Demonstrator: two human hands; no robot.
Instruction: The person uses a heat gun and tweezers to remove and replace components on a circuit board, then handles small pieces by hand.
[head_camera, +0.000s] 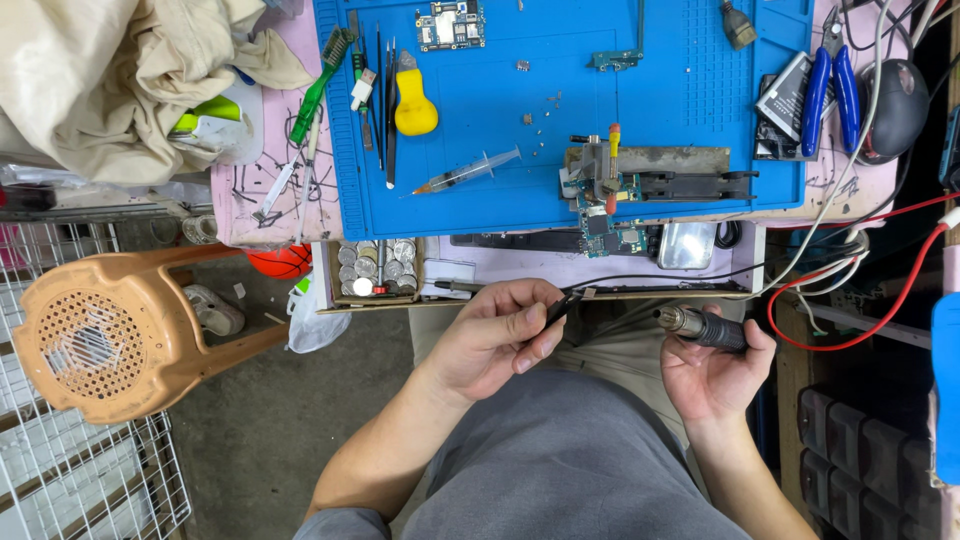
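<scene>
The right hand (712, 372) is clenched around a dark cylindrical handpiece (700, 327) with a metal nozzle at its left end, held level over the lap, below the bench edge. The left hand (497, 335) pinches a thin black tool, probably tweezers (562, 306), between thumb and fingertips; its tip points up and right toward the nozzle, though the two stand apart. A black cable (640, 283) appears to run from the handpiece along the bench front.

Step in hand, as judged: both tools are gripped and readied away from the workpiece. The next move calls for raising both hands to the circuit board (603, 222) clamped in the metal holder (660, 172), with the nozzle kept off the fingers.

The bench carries a blue work mat (500, 110) over a pink surface. On the mat lie a syringe (468, 171), a yellow-handled tool (414, 105) and a second board (450, 24). Blue-handled pliers (830, 85) lie at the right edge. A tray of coin cells (372, 268) sits under the bench front. An orange plastic stool (110, 335) lies tipped on the floor beside a wire rack (70, 480).
</scene>
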